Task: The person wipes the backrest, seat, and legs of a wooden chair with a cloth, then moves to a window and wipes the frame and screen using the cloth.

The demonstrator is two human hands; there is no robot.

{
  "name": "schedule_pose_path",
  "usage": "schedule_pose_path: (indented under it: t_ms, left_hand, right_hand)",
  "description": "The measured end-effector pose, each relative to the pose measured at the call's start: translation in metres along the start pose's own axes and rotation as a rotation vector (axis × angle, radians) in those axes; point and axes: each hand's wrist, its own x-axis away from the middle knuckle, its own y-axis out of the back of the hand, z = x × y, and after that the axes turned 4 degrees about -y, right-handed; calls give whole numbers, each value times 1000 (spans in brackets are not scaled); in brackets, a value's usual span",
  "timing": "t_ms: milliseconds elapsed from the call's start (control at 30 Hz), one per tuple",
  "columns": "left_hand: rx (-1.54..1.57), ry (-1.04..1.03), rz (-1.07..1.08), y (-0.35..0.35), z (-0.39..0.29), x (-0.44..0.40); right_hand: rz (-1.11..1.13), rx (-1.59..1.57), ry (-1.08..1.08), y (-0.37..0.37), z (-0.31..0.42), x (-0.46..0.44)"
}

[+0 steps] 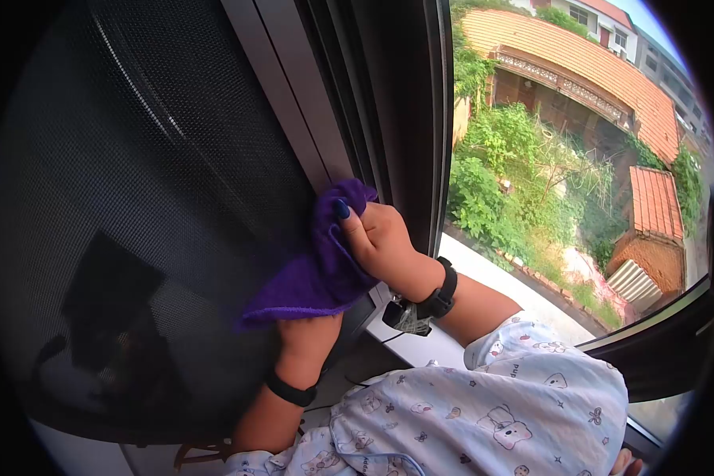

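Note:
A purple cloth (313, 270) is bunched against the grey window frame (289, 87), beside the dark mesh screen (174, 174). My right hand (385, 242) is closed on the top of the cloth, the thumb with its dark blue nail pressed on the fabric. The lower part of the cloth hangs over my left hand (309, 333), whose fingers are hidden under it. Both wrists wear black bands.
Right of the frame is a window pane, with plants (500, 190) and tiled roofs (563, 55) outside. A white sill (428, 349) runs below, with a small dark object (404, 315) near my right wrist. Fingertips show at the lower right edge.

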Motion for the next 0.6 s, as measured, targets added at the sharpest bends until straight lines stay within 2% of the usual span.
schedule_pose_path:
  t_ms: [100, 167, 300, 333, 433, 600]
  left_hand:
    - [53, 4, 52, -36, 0, 44]
    - [38, 9, 155, -44, -5, 63]
    - [100, 55, 291, -74, -8, 117]
    - [53, 43, 264, -70, -12, 122]
    - [29, 74, 287, -79, -16, 161]
    - [126, 141, 362, -105, -15, 245]
  right_hand:
    - [196, 136, 25, -2, -21, 42]
    - [326, 212, -55, -1, -24, 63]
    - [491, 114, -119, -14, -49, 103]
    - [574, 153, -168, -17, -55, 111]
    - [621, 92, -187, -25, -62, 132]
    - [861, -10, -249, -59, -88, 191]
